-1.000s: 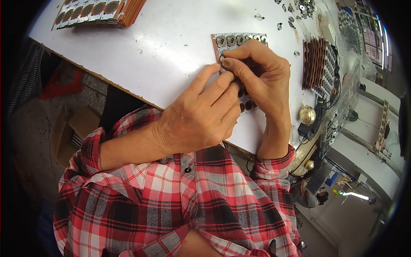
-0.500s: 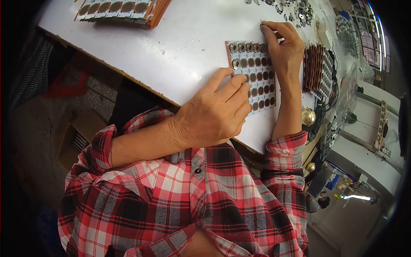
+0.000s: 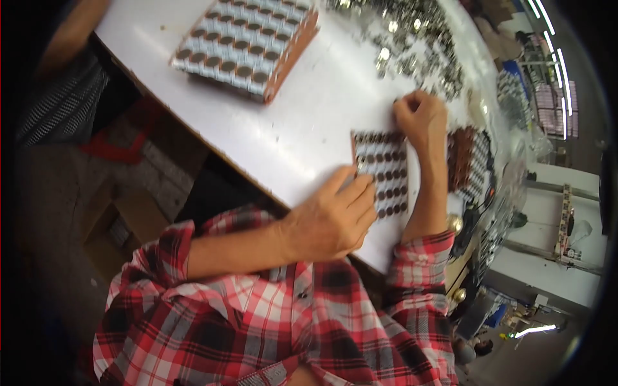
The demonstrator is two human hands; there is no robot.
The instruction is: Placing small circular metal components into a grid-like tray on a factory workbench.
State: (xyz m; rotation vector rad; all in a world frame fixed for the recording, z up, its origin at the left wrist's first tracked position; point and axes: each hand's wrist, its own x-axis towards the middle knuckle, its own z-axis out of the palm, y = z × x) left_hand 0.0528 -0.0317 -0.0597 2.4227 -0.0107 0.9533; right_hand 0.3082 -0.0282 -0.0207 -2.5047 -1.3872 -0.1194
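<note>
A panel of small white circuit boards with dark round pads (image 3: 388, 175) lies on the white table before me. Small metal parts sit along its far row, and one metal part (image 3: 361, 162) lies at its left edge. My left hand (image 3: 331, 215) rests at that edge, fingers curved and apart, the tips by this part; the thumb is hidden. Beyond the panel's far right corner, my right hand (image 3: 423, 122) is close to the table with thumb and forefinger pinched together. Whatever is between them is too small and blurred to name.
A stack of similar panels (image 3: 244, 45) stands at the far left, and another stack (image 3: 465, 161) right of my right forearm. Loose shiny metal parts (image 3: 415, 48) are heaped beyond my right hand. Another person's arm (image 3: 71, 32) shows at upper left.
The view has tilted up, so the table appears lower and more of the metal heap and left stack shows. My right fingers have drawn closer together. My left hand stays at the panel.
</note>
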